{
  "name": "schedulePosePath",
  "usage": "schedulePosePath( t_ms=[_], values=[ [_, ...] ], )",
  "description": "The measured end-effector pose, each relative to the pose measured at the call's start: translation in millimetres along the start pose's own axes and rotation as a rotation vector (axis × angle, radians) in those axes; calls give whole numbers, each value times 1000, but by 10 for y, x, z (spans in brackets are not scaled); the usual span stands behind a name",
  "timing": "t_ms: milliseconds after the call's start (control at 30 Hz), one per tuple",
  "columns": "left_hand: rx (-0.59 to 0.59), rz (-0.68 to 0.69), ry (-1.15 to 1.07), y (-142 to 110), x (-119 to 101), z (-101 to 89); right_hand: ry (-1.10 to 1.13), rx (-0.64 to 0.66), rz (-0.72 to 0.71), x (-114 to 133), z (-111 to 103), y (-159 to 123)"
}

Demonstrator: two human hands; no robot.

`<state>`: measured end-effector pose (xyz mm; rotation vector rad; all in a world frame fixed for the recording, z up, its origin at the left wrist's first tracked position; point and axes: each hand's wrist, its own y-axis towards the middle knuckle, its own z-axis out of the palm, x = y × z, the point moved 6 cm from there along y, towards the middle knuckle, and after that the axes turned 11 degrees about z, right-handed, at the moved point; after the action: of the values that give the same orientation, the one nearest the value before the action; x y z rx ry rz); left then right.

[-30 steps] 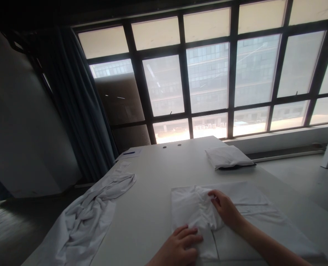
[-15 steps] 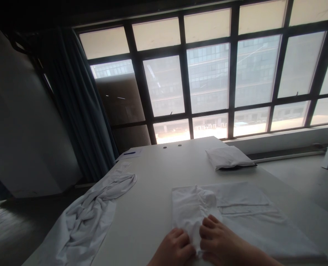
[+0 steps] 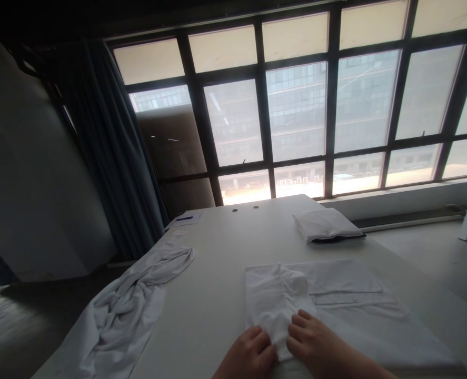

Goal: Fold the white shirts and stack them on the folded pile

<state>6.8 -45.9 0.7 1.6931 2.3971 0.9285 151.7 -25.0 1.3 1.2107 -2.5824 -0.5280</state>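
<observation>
A white garment (image 3: 359,321), folded into a flat, broad shape, lies on the near right of the table. Its left part is gathered into wrinkles, and a straight flap or seam runs across its upper right. At the near left edge, my left hand (image 3: 252,351) is closed with curled fingers on the fabric. Just to its right, my right hand (image 3: 314,341) also has its fingers bent and closed on the same garment, knuckles up. A short stretch of fabric shows between the two hands. The fingertips are hidden under the knuckles.
Crumpled white cloth (image 3: 126,310) hangs over the white table's (image 3: 217,252) left edge. A folded white bundle (image 3: 328,223) with a dark underside sits at the far right. Paper with a blue pen (image 3: 185,218) lies at the far left. A blue curtain (image 3: 107,152) and windows stand beyond.
My right hand has shifted slightly right and down along the garment. My left hand stays in nearly the same place, and everything else is unmoved.
</observation>
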Motion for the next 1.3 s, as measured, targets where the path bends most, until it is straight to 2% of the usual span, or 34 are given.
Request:
schedulePosePath(
  t_ms=[167,333,500,700,867,1033,1167,1300],
  values=[
    [12,24,44,-4,-14,24,-44,-64,-21,11,113,-36],
    [3,42,60,-34,-27,121,-70,42,19,0,246,-63],
    [-28,45,69,-16,-35,77,-36,56,63,6,92,-28],
    [-57,-18,56,32,9,-28,58,70,74,-79,-100,-12],
    [-28,5,27,12,-1,39,73,79,12,-74,-76,-18],
    [-8,8,31,-13,-3,40,43,80,-36,-10,81,-29],
    [1,-52,-7,-35,37,35,28,169,42,-20,138,-10],
    [44,5,1,-75,21,152,159,297,154,-37,-74,-2]
  ],
)
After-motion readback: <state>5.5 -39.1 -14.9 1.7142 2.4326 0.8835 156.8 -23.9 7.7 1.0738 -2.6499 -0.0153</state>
